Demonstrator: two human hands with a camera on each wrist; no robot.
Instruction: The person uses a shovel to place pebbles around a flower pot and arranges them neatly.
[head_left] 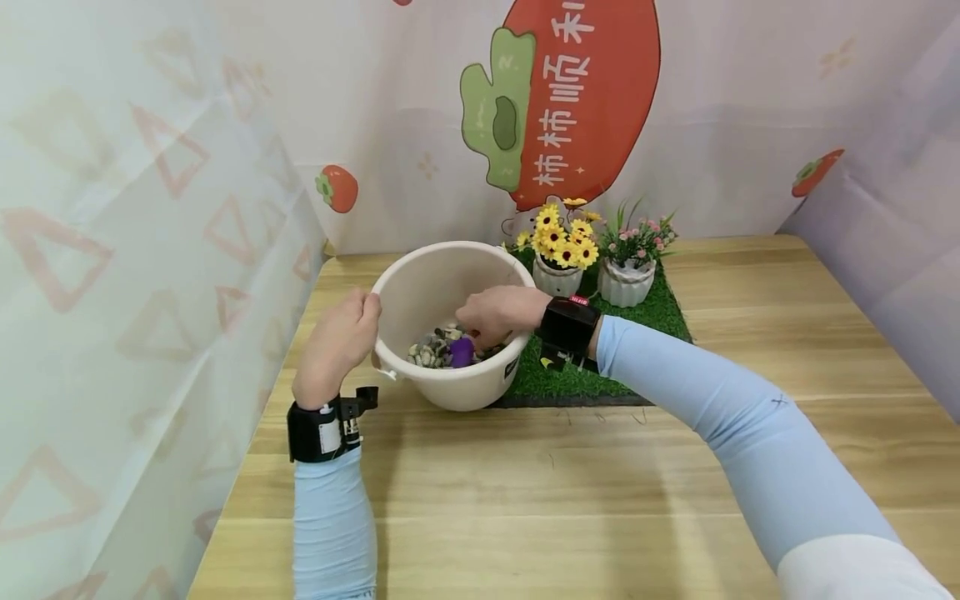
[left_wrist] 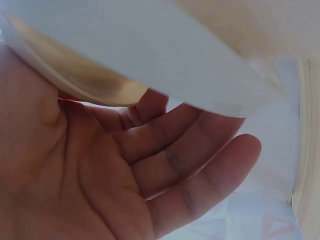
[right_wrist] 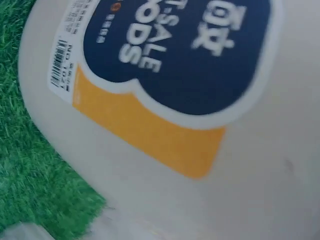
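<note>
A cream plastic bucket (head_left: 480,388) stands partly on a green turf mat, its mouth facing me. Grey and pale pebbles (head_left: 429,350) lie in its bottom. My left hand (head_left: 337,346) grips the left side of the rim; the left wrist view shows the fingers (left_wrist: 175,165) curled under the bucket's edge. Inside the bucket, my right hand (head_left: 502,312) has its fingers curled, apparently round a purple tool (head_left: 461,352) whose visible part touches the pebbles. How it is held is partly hidden. The right wrist view shows only the bucket's outer wall and its label (right_wrist: 175,60).
Behind and right of the bucket, a pot of yellow flowers (head_left: 558,250) and a pot of pink flowers (head_left: 628,265) stand on the turf mat (head_left: 600,386). All rests on a wooden table (head_left: 510,508). A printed cloth (head_left: 405,150) hangs behind and along the sides.
</note>
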